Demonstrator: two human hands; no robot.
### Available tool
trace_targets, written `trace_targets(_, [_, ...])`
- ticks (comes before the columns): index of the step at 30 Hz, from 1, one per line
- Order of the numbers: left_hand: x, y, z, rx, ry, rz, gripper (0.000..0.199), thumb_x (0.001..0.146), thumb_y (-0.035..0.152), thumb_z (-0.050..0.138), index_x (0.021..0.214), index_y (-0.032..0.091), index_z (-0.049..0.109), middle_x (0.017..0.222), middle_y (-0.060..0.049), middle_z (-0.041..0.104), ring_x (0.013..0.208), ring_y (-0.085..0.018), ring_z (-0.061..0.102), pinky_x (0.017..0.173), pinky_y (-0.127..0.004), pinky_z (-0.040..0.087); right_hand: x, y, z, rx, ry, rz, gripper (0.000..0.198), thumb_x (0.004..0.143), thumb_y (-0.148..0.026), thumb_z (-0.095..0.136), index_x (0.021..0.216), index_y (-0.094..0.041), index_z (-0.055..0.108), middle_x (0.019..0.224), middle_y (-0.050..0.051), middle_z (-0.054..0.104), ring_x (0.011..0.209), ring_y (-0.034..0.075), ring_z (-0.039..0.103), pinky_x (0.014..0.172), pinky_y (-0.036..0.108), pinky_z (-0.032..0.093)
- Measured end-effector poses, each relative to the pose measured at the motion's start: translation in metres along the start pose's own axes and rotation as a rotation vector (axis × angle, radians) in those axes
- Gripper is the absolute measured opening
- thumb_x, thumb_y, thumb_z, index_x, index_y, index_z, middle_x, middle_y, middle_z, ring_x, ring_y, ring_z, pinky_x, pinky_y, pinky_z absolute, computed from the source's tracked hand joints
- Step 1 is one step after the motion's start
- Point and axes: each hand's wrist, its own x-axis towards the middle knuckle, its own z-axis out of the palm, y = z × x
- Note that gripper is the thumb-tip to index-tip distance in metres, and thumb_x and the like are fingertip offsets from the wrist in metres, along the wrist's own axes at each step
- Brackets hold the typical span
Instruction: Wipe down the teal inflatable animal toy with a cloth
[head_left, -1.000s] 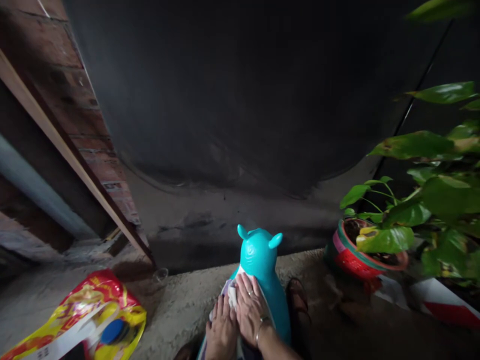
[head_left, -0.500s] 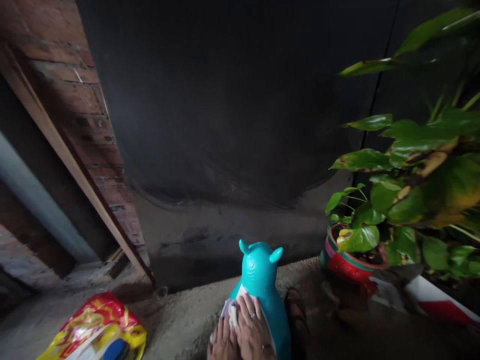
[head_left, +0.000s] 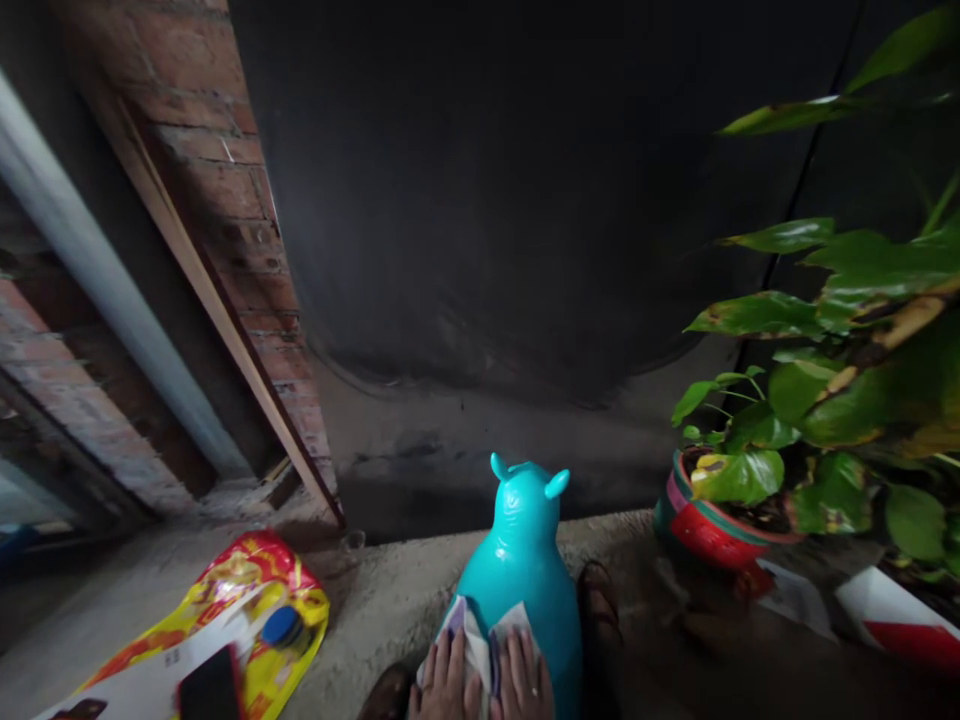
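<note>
A shiny teal rubber toy animal (head_left: 525, 575) with two small ears stands on the concrete at the bottom middle, its head pointing away from me. A white and lilac cloth (head_left: 475, 638) lies spread against its back, towards the left side. Both hands press on this cloth from above, side by side. My left hand (head_left: 445, 688) rests flat with its fingers stretched out, near the toy's left edge. My right hand (head_left: 520, 684), with a ring on one finger, also lies flat with fingers extended. Part of the cloth is hidden beneath the palms.
Left on the floor lies a red and yellow plastic bag (head_left: 259, 570) with a blue cap (head_left: 280, 626) and a dark phone-like object (head_left: 210, 686). A dark panel (head_left: 487, 250) rises ahead. On the right stands a potted plant (head_left: 731, 545). Shoes flank the toy.
Both hands have slid down the toy's back towards me with the cloth and now sit slightly apart. More of the teal back shows. The view has turned a little left.
</note>
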Motion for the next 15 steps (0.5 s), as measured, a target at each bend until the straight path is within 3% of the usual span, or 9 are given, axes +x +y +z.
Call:
trace_targets(3, [0.014, 0.001, -0.008, -0.046, -0.078, -0.033, 0.053, 0.093, 0.026, 0.027, 0.146, 0.026, 0.030, 0.157, -0.003, 0.029, 0.145, -0.024, 0.030, 0.115, -0.056, 0.036, 0.038, 0.008, -0.001, 0.034, -0.020, -0.178, 0.047, 0.089, -0.037, 0.052, 0.135, -0.029, 0.055, 0.140, 0.003, 0.052, 0.120, 0.029, 0.059, 0.088, 0.044, 0.057])
trace_targets(7, [0.038, 0.000, -0.010, -0.060, -0.103, -0.013, 0.055, 0.093, 0.016, 0.020, 0.146, 0.022, 0.033, 0.157, -0.004, 0.031, 0.145, -0.023, 0.030, 0.117, -0.049, 0.036, 0.088, -0.001, -0.003, 0.190, -0.242, -0.110, 0.043, 0.095, -0.037, 0.046, 0.137, -0.029, 0.051, 0.147, 0.000, 0.044, 0.133, 0.027, 0.048, 0.105, 0.048, 0.049])
trace_targets(11, [0.064, -0.008, -0.008, -0.247, -0.205, 0.022, 0.056, 0.096, 0.020, 0.011, 0.148, 0.014, 0.030, 0.158, -0.004, 0.029, 0.147, -0.020, 0.026, 0.122, -0.038, 0.027, 0.122, -0.013, 0.007, 0.314, -0.474, -0.113, 0.049, 0.096, -0.038, 0.044, 0.139, -0.014, 0.049, 0.151, 0.010, 0.039, 0.144, 0.028, 0.030, 0.121, 0.050, 0.029])
trace_targets(15, [0.089, -0.016, -0.008, -0.313, -0.272, -0.026, 0.067, 0.093, 0.020, -0.007, 0.146, 0.005, 0.033, 0.151, -0.010, 0.042, 0.140, -0.018, 0.039, 0.117, -0.030, 0.035, 0.136, -0.019, 0.034, 0.342, -0.571, -0.172, 0.056, 0.092, -0.037, 0.046, 0.134, 0.000, 0.051, 0.148, 0.021, 0.039, 0.146, 0.034, 0.022, 0.124, 0.052, 0.021])
